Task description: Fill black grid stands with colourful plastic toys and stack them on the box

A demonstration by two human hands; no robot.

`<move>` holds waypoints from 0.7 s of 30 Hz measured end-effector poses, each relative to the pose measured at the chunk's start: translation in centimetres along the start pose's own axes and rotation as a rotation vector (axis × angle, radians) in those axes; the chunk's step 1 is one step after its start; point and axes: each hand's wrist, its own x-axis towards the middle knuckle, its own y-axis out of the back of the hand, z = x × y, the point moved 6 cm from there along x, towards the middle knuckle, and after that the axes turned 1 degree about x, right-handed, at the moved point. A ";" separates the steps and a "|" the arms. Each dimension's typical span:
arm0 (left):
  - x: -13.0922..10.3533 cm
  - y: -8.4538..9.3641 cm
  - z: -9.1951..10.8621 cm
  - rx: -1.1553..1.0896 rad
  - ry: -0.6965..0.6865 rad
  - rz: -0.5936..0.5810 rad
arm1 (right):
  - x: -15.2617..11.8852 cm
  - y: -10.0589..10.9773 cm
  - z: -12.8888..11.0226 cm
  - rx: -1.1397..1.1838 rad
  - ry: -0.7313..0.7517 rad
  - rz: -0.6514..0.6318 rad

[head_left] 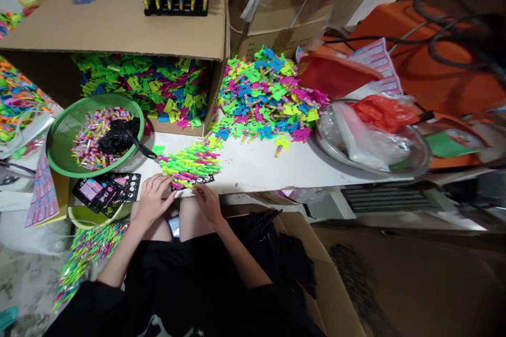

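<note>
On the near edge of the white table, a black perforated rack holds tight rows of small green, pink and yellow plastic pieces. My left hand is at the rack's left side, fingers stretched out and thumb apart, touching the nearest row. At the front right, my right hand has its fingertips pinched at the end of a yellow plastic piece. Its fingers partly cover the contact. To the left lie black racks with printed labels.
Behind stands an open cardboard box of bright pieces, with a filled display rack on top. A green basket holds small candy-coloured tubes. Rightward are a loose heap and a metal basin with plastic bags.
</note>
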 end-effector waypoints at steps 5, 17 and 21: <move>0.2 0.0 0.1 0.001 0.007 0.008 | -0.1 -0.1 0.4 0.055 0.015 0.005; 0.7 -0.5 0.0 -0.012 0.015 -0.003 | 0.2 0.0 0.7 0.034 0.034 -0.044; 0.5 -0.7 0.0 -0.005 -0.002 0.007 | 0.2 0.2 0.6 0.025 0.057 -0.054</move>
